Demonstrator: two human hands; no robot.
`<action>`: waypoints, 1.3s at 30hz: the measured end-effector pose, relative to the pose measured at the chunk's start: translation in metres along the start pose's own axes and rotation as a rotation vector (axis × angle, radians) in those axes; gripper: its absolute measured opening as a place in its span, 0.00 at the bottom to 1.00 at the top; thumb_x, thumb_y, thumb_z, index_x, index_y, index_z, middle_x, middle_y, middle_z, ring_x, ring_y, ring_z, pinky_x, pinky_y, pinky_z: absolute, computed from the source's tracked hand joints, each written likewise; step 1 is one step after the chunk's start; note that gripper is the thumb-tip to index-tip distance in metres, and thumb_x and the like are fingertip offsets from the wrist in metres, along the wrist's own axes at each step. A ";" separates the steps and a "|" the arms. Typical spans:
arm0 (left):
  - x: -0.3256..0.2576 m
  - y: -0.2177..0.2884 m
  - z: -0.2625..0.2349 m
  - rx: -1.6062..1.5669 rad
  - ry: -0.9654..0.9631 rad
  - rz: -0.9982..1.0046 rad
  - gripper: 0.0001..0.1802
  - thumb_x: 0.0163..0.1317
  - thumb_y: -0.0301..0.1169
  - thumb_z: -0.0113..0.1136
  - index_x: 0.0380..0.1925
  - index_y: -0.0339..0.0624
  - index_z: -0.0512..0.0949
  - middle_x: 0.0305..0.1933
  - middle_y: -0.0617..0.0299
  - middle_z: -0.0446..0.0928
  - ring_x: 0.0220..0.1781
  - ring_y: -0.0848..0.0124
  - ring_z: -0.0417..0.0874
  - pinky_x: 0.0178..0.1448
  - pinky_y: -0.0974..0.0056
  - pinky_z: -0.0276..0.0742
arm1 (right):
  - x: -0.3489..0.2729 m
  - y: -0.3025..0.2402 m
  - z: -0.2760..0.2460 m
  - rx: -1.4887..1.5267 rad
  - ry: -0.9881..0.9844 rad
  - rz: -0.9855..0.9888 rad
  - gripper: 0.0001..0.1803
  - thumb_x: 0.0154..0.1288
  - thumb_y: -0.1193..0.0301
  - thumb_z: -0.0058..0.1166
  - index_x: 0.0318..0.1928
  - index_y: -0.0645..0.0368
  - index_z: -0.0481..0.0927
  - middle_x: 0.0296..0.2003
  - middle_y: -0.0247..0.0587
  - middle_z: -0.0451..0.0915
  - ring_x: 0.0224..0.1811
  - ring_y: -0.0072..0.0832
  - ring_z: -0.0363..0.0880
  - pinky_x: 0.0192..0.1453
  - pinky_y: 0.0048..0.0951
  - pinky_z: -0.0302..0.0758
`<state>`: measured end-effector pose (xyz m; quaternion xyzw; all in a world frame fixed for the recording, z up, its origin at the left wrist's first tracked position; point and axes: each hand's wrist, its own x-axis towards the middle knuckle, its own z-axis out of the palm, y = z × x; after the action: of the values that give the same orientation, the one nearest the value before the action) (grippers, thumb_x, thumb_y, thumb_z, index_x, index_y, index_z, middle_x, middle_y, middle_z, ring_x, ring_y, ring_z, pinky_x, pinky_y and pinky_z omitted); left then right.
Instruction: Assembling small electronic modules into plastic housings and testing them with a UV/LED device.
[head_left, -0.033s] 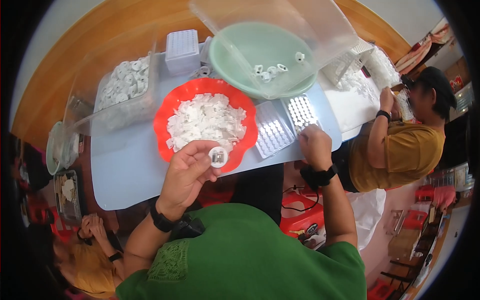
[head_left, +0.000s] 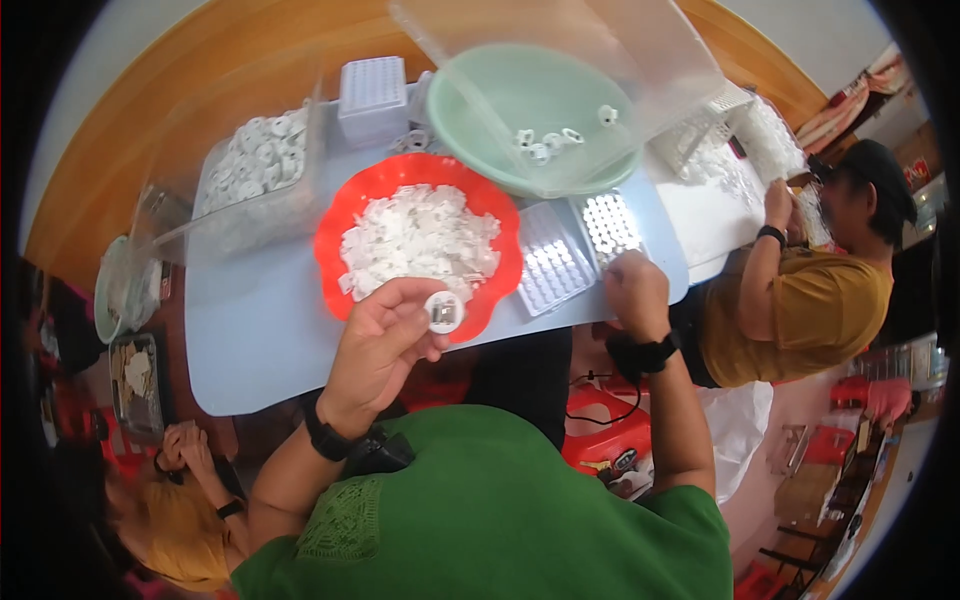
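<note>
My left hand pinches a small round white plastic piece between thumb and fingers. Metal contacts show in the open face of the piece, which is held just over the near edge of a red scalloped bowl. Small flat white plastic parts fill that bowl. My right hand is closed at the near end of a tray of shiny silver discs, like button cells. Whatever its fingertips hold is hidden. Between the bowl and the discs lies a pale tray with round pockets.
A green basin holds several white pieces, with a clear plastic lid leaning over it. A clear bin of white round parts stands at left. Stacked trays are behind. Co-workers sit at right and lower left.
The whole view has shifted slightly, so things appear a little farther right. Both hands keep their places and grips.
</note>
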<state>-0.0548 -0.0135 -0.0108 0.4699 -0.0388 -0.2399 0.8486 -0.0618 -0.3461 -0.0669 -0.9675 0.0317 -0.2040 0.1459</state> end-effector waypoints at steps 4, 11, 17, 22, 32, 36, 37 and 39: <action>0.001 0.002 -0.001 -0.052 -0.054 -0.022 0.16 0.66 0.27 0.53 0.52 0.33 0.70 0.40 0.57 0.78 0.33 0.74 0.81 0.36 0.73 0.78 | 0.000 -0.002 -0.027 0.104 -0.019 0.045 0.03 0.49 0.79 0.56 0.27 0.63 0.77 0.25 0.48 0.77 0.26 0.41 0.78 0.31 0.36 0.74; -0.003 -0.008 -0.003 -0.130 -0.143 -0.009 0.12 0.65 0.24 0.53 0.49 0.34 0.73 0.41 0.61 0.79 0.39 0.75 0.80 0.41 0.72 0.78 | -0.004 -0.139 -0.068 0.498 0.045 -0.318 0.09 0.45 0.85 0.58 0.28 0.62 0.74 0.23 0.40 0.73 0.20 0.32 0.74 0.22 0.29 0.70; -0.013 -0.004 -0.002 -0.035 -0.123 0.013 0.14 0.64 0.23 0.54 0.49 0.32 0.72 0.40 0.58 0.79 0.37 0.75 0.81 0.42 0.71 0.79 | -0.006 -0.177 -0.044 0.477 0.156 -0.621 0.12 0.39 0.84 0.61 0.30 0.64 0.76 0.23 0.39 0.71 0.20 0.33 0.72 0.19 0.30 0.67; -0.020 -0.004 -0.003 -0.009 -0.083 0.029 0.13 0.64 0.22 0.54 0.48 0.32 0.73 0.39 0.59 0.79 0.35 0.76 0.80 0.42 0.71 0.79 | -0.008 -0.182 -0.043 0.384 0.154 -0.720 0.12 0.38 0.82 0.59 0.29 0.63 0.75 0.22 0.37 0.68 0.19 0.31 0.69 0.17 0.29 0.63; -0.025 -0.007 0.000 0.120 -0.085 0.097 0.12 0.65 0.24 0.55 0.47 0.33 0.76 0.36 0.63 0.79 0.33 0.79 0.78 0.40 0.73 0.77 | -0.011 -0.184 -0.042 0.342 0.048 -0.757 0.09 0.43 0.80 0.56 0.29 0.63 0.74 0.22 0.37 0.67 0.19 0.30 0.68 0.19 0.30 0.64; -0.026 -0.010 -0.002 0.170 -0.088 0.123 0.12 0.65 0.25 0.55 0.47 0.34 0.76 0.35 0.64 0.79 0.33 0.80 0.77 0.39 0.73 0.76 | -0.011 -0.186 -0.044 0.389 -0.034 -0.697 0.07 0.45 0.80 0.56 0.27 0.62 0.73 0.22 0.38 0.68 0.20 0.33 0.69 0.19 0.32 0.65; -0.026 -0.010 -0.002 0.184 -0.089 0.137 0.12 0.65 0.25 0.55 0.48 0.34 0.77 0.35 0.64 0.79 0.32 0.80 0.77 0.39 0.74 0.76 | -0.011 -0.187 -0.044 0.389 -0.035 -0.695 0.07 0.45 0.80 0.56 0.27 0.62 0.73 0.22 0.38 0.68 0.20 0.33 0.69 0.19 0.32 0.65; -0.027 -0.010 -0.001 0.198 -0.092 0.147 0.12 0.65 0.25 0.55 0.48 0.34 0.77 0.35 0.64 0.78 0.32 0.80 0.77 0.39 0.74 0.76 | -0.010 -0.188 -0.045 0.408 -0.034 -0.669 0.06 0.45 0.80 0.56 0.27 0.62 0.72 0.22 0.39 0.68 0.20 0.34 0.70 0.19 0.33 0.66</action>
<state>-0.0818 -0.0054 -0.0155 0.5359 -0.1355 -0.1933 0.8106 -0.0892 -0.1777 0.0241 -0.8788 -0.3288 -0.2265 0.2613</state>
